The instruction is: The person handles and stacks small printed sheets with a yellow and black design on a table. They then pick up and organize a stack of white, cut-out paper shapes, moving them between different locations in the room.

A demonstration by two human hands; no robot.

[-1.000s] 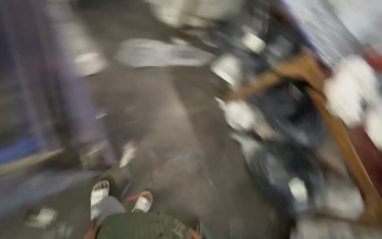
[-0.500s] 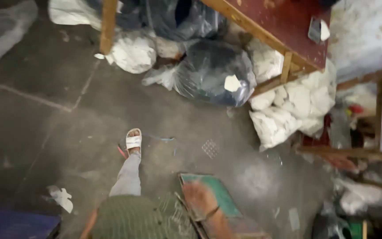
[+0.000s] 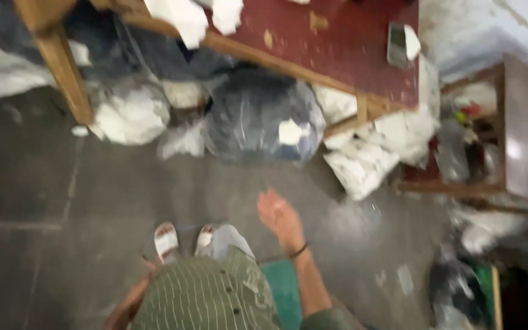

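Note:
My right hand (image 3: 278,215) hangs open over the grey floor (image 3: 93,195) with nothing in it and a dark band on the wrist. It is a little in front of my feet in white sandals (image 3: 167,240) and short of a big dark plastic bag (image 3: 258,116) that lies under a table. Only a bit of my left arm (image 3: 126,305) shows at the bottom beside my green striped shirt (image 3: 206,299); its hand is out of view.
A wooden-framed table with a red top (image 3: 343,43) spans the top, with a small box (image 3: 398,43) on it. White bags (image 3: 129,116) and white sacks (image 3: 368,156) crowd beneath it. A cluttered shelf (image 3: 520,134) stands right. A teal board (image 3: 282,293) lies by my legs.
The view has swung and steadied toward the table and bags. My right hand has come into view, open; both feet now stand side by side.

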